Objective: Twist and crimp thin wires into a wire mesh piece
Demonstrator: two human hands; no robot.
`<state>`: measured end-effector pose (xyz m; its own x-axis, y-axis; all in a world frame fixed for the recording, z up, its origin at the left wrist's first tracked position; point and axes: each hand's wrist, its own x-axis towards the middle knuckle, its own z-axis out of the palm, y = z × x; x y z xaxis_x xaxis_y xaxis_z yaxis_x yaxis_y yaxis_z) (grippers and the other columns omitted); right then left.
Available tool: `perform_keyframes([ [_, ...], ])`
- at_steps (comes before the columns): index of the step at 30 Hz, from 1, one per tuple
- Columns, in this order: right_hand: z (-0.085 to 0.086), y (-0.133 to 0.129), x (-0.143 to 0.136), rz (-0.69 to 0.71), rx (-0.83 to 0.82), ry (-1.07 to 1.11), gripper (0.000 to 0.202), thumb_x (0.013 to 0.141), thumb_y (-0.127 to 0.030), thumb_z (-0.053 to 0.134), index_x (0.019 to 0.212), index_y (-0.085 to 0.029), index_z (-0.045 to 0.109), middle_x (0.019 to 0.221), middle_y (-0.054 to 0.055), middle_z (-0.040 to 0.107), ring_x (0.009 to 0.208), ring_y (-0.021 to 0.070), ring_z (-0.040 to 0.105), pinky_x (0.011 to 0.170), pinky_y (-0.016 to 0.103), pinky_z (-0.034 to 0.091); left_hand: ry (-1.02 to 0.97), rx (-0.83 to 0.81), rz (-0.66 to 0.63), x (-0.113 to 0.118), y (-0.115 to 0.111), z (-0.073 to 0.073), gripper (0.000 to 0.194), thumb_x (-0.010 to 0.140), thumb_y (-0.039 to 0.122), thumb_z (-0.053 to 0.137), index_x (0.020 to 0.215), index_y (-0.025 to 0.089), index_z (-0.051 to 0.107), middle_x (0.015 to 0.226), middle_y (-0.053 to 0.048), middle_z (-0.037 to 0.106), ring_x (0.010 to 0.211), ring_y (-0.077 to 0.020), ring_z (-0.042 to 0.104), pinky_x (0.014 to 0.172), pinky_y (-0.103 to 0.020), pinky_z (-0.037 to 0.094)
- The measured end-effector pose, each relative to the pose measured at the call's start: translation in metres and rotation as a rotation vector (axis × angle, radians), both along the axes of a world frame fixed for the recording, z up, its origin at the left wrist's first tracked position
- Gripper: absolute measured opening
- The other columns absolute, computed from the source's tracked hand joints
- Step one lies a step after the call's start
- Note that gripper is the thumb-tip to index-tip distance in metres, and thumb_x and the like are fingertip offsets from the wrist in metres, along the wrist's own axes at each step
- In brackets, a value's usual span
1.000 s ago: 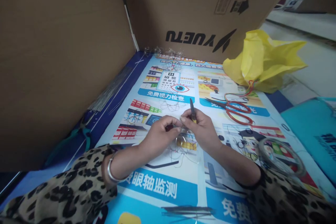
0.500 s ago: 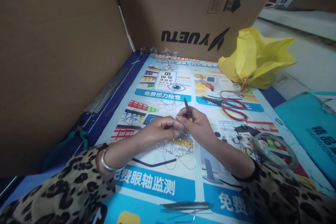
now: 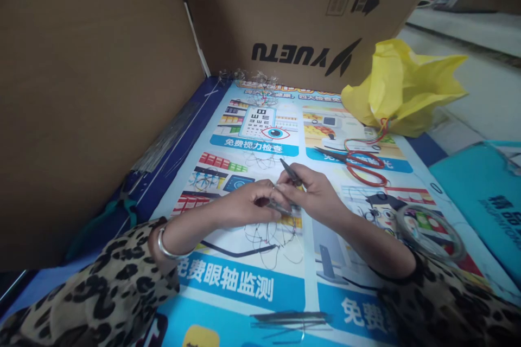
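Observation:
Over the printed poster, my two hands meet at the fingertips. My right hand [image 3: 311, 191] is closed around a dark, pointed tool that looks like small pliers [image 3: 290, 172], its tip aimed up and left. The fingers of my left hand [image 3: 252, 203] pinch thin wire; the exact spot is partly hidden by the fingers. Below them spreads a looped thin wire piece [image 3: 266, 238] with small red spots. Another wire shape [image 3: 264, 159] lies on the poster beyond my hands. Several straight wire pieces [image 3: 291, 319] rest near the front edge.
Red-handled scissors [image 3: 364, 165] lie to the right, near a yellow bag [image 3: 401, 87] and a coil of wire [image 3: 431, 232]. Teal-handled pliers [image 3: 122, 209] and a bundle of wires [image 3: 163, 143] are at left. Cardboard walls [image 3: 285, 5] stand at the back and left.
My right hand has turned, so the dark tool tip leans further left and lower. My left hand stays nearly in place, its fingers still pinched. The view has shifted slightly.

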<state>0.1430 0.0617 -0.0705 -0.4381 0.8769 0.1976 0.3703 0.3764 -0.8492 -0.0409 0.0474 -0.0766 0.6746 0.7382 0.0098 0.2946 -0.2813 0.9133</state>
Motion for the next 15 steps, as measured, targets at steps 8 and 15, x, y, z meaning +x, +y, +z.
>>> perform_keyframes([
  [8, 0.006, -0.003, 0.004, -0.027, 0.022, -0.115, 0.009, 0.075, -0.026, 0.053, 0.072, -0.018, 0.054, 0.066, -0.002, 0.053, 0.063, 0.0114, 0.048, 0.059, 0.024, 0.037, 0.02, 0.041, 0.044, 0.001, -0.003, 0.002, 0.011, 0.077, 0.02, 0.056, 0.085, 0.016, 0.062, 0.08, -0.002, 0.053, 0.071, -0.0109, 0.049, 0.064, -0.025, 0.04],
  [15, 0.007, -0.005, 0.01, -0.014, -0.103, -0.197, 0.01, 0.073, -0.028, 0.055, 0.069, -0.019, 0.054, 0.063, -0.003, 0.05, 0.062, 0.0113, 0.044, 0.058, 0.024, 0.035, -0.003, 0.105, 0.198, 0.004, -0.005, 0.003, 0.01, 0.079, 0.018, 0.05, 0.079, 0.015, 0.059, 0.078, -0.002, 0.055, 0.077, -0.0134, 0.051, 0.071, -0.028, 0.041],
])
